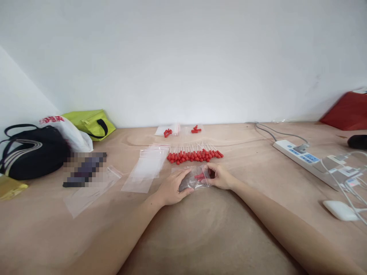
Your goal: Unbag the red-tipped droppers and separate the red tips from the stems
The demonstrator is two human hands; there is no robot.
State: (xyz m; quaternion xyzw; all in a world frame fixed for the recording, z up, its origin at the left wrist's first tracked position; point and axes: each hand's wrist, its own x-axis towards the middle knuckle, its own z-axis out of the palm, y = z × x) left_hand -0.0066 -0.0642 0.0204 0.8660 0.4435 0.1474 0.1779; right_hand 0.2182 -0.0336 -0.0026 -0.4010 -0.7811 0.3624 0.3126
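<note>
Clear bag (196, 184) with red pieces (199, 176) inside, held at left end in left hand (173, 188); touched at right end by right hand (219, 177), fingers near together; cannot tell if pinching film or pieces. Just beyond, row of red-tipped sticks (195, 156).

Nothing can be read for certain: the white plastic bag (78, 138) at the left bears red characters (52, 119) along its upper part, creased and too distorted to make out, while any lettering on the blue panels (312, 157) of the power strip (316, 167) is too small to tell.
</note>
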